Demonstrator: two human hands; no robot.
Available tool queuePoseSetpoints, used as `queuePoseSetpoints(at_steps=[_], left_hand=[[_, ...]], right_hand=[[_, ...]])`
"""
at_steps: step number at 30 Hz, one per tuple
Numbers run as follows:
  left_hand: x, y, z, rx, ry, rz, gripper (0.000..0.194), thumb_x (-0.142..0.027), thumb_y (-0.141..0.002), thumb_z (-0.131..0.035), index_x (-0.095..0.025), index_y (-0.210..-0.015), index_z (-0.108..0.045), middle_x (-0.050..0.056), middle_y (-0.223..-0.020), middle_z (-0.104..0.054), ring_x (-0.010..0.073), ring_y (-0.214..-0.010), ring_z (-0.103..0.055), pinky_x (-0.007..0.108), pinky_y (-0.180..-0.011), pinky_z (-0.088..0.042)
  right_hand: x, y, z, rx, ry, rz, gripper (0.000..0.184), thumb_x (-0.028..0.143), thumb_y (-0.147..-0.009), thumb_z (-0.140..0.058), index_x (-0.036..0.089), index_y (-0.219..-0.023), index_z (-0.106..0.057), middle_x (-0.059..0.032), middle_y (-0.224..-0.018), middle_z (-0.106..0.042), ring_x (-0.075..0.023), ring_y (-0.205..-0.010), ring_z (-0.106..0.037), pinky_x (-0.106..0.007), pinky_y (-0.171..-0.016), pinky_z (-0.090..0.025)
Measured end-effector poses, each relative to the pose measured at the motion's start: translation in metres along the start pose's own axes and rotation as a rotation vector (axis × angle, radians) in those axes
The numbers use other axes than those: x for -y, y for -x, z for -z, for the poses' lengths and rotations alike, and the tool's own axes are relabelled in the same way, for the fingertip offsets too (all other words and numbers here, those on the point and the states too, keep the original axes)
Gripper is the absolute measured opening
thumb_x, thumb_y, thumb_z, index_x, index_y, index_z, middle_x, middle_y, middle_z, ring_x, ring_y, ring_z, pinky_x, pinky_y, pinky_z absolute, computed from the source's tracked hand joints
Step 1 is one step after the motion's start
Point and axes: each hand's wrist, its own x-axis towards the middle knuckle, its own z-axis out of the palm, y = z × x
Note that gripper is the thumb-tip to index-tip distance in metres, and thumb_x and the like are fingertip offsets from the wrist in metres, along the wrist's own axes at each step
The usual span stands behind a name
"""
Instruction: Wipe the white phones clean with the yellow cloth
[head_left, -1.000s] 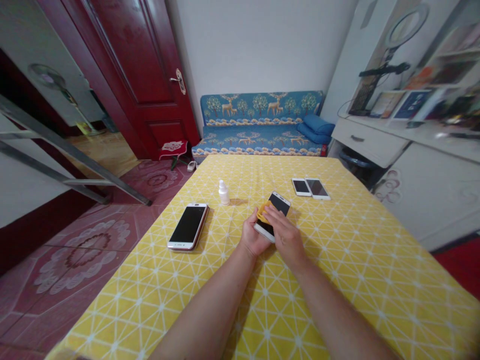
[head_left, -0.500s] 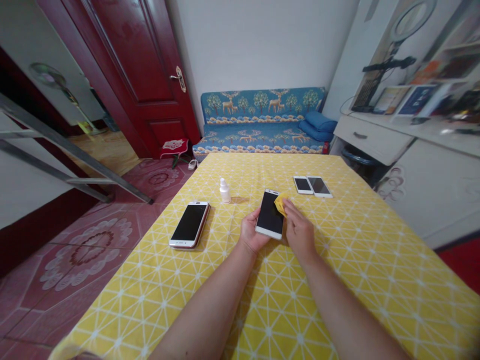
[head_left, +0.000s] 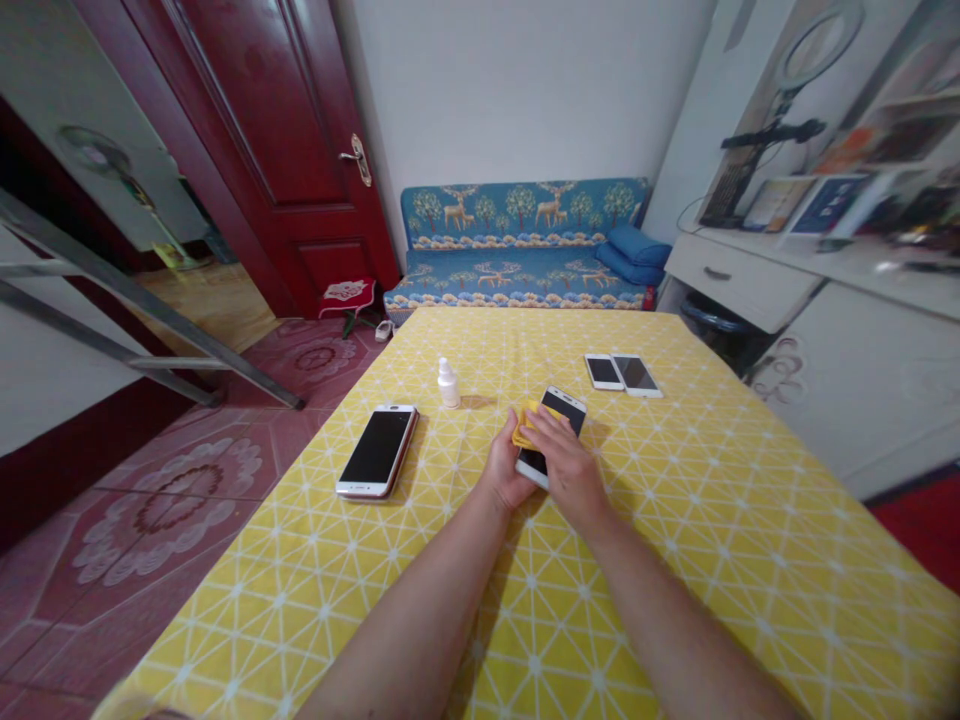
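My left hand [head_left: 504, 472] grips a white phone with a dark screen [head_left: 561, 410] from below, just above the yellow tablecloth [head_left: 675, 520]. My right hand [head_left: 564, 462] lies across the phone's screen and presses a small yellow cloth [head_left: 523, 428] against its left edge. Most of the phone's lower half is hidden under my right hand. A small white dropper bottle [head_left: 448, 385] stands to the left of the hands.
A larger phone with a rose-gold rim [head_left: 377, 451] lies face up at the left of the table. Two small white phones [head_left: 622, 373] lie side by side farther back. Beyond the table are a blue patterned sofa [head_left: 517, 245], a red door [head_left: 285, 150] and white cabinets [head_left: 825, 300].
My right hand has swept the yellow cloth from the phone's right edge across the screen to its left edge. The phone has tilted to the right again.
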Motion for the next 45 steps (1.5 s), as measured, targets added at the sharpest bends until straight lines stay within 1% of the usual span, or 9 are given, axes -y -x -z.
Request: queuePoseSetpoints(at_steps=[6, 11, 18, 26, 31, 34, 39, 42, 45], left_hand=[[0.006, 0.001, 0.0, 0.14, -0.253, 0.043, 0.046, -0.044, -0.094, -0.041, -0.008, -0.111, -0.064, 0.016, -0.1, -0.071, 0.0251, -0.102, -0.066, 0.035, -0.096, -0.045], [0.002, 0.004, 0.003, 0.186, -0.257, 0.043, 0.045, -0.041, -0.093, -0.042, -0.008, -0.118, -0.062, 0.016, -0.103, -0.071, 0.0268, -0.101, -0.066, 0.039, -0.095, -0.045], [-0.006, 0.005, 0.001, 0.049, -0.092, -0.051, 0.051, -0.045, -0.093, -0.041, -0.005, -0.117, -0.061, 0.017, -0.103, -0.071, 0.0281, -0.101, -0.066, 0.042, -0.097, -0.044], [-0.012, -0.003, 0.002, -0.186, 0.027, -0.238, 0.035, -0.026, -0.094, -0.037, -0.009, -0.097, -0.067, 0.011, -0.086, -0.073, 0.0193, -0.086, -0.069, 0.031, -0.091, -0.05], [-0.013, -0.008, 0.009, -0.253, 0.0, -0.298, 0.026, -0.026, -0.09, -0.046, -0.012, -0.098, -0.067, 0.01, -0.092, -0.073, 0.0199, -0.09, -0.068, 0.033, -0.091, -0.05], [-0.014, -0.011, 0.011, -0.274, 0.001, -0.351, 0.028, -0.025, -0.089, -0.048, -0.01, -0.105, -0.065, 0.011, -0.096, -0.072, 0.0203, -0.09, -0.068, 0.033, -0.09, -0.051], [-0.022, -0.01, 0.009, -0.243, 0.009, -0.465, 0.034, -0.02, -0.094, -0.038, -0.011, -0.114, -0.063, 0.009, -0.102, -0.072, 0.0165, -0.097, -0.067, 0.024, -0.086, -0.052], [-0.021, -0.009, 0.01, -0.179, -0.031, -0.483, 0.035, -0.021, -0.094, -0.037, -0.013, -0.118, -0.062, 0.009, -0.104, -0.072, 0.0179, -0.103, -0.065, 0.027, -0.089, -0.051], [-0.015, -0.009, 0.012, -0.114, -0.1, -0.471, 0.033, -0.021, -0.092, -0.045, -0.014, -0.122, -0.058, 0.008, -0.103, -0.071, 0.0192, -0.099, -0.066, 0.032, -0.091, -0.05]], right_hand=[[-0.018, -0.001, 0.015, -0.106, 0.156, -0.127, 0.047, 0.012, -0.095, -0.03, 0.026, -0.136, -0.051, -0.0071, -0.143, -0.05, -0.022, -0.139, -0.035, -0.056, -0.113, -0.03], [-0.025, 0.001, 0.025, -0.152, 0.2, -0.182, 0.048, 0.013, -0.095, -0.03, 0.027, -0.136, -0.049, -0.0075, -0.143, -0.05, -0.0229, -0.139, -0.037, -0.057, -0.112, -0.03], [-0.024, 0.005, 0.019, -0.108, 0.176, -0.199, 0.048, 0.01, -0.091, -0.032, 0.02, -0.133, -0.054, -0.0104, -0.143, -0.05, -0.0239, -0.139, -0.037, -0.054, -0.113, -0.033], [-0.004, 0.006, 0.006, 0.057, 0.033, -0.151, 0.042, 0.012, -0.093, -0.033, 0.017, -0.125, -0.061, -0.0106, -0.135, -0.057, -0.0199, -0.132, -0.047, -0.043, -0.111, -0.04], [0.001, 0.007, 0.009, 0.01, 0.017, -0.177, 0.046, 0.008, -0.089, -0.034, 0.018, -0.125, -0.061, -0.0091, -0.131, -0.061, -0.0181, -0.124, -0.055, -0.038, -0.106, -0.045], [-0.003, 0.01, 0.015, -0.066, 0.084, -0.242, 0.047, 0.006, -0.084, -0.036, 0.019, -0.119, -0.065, -0.0087, -0.122, -0.067, -0.0199, -0.115, -0.062, -0.038, -0.101, -0.049], [-0.009, 0.01, 0.024, -0.058, 0.121, -0.272, 0.033, 0.009, -0.078, -0.042, 0.02, -0.084, -0.073, -0.0084, -0.105, -0.073, -0.0247, -0.1, -0.067, -0.044, -0.093, -0.051], [0.001, 0.005, 0.022, -0.076, -0.029, -0.302, 0.03, 0.016, -0.084, -0.045, 0.019, -0.097, -0.071, -0.0088, -0.108, -0.07, -0.024, -0.103, -0.063, -0.042, -0.093, -0.049], [0.013, 0.002, 0.015, -0.087, -0.245, -0.493, 0.032, 0.03, -0.087, -0.053, 0.019, -0.115, -0.063, -0.0071, -0.097, -0.07, -0.0203, -0.084, -0.066, -0.033, -0.074, -0.053]])
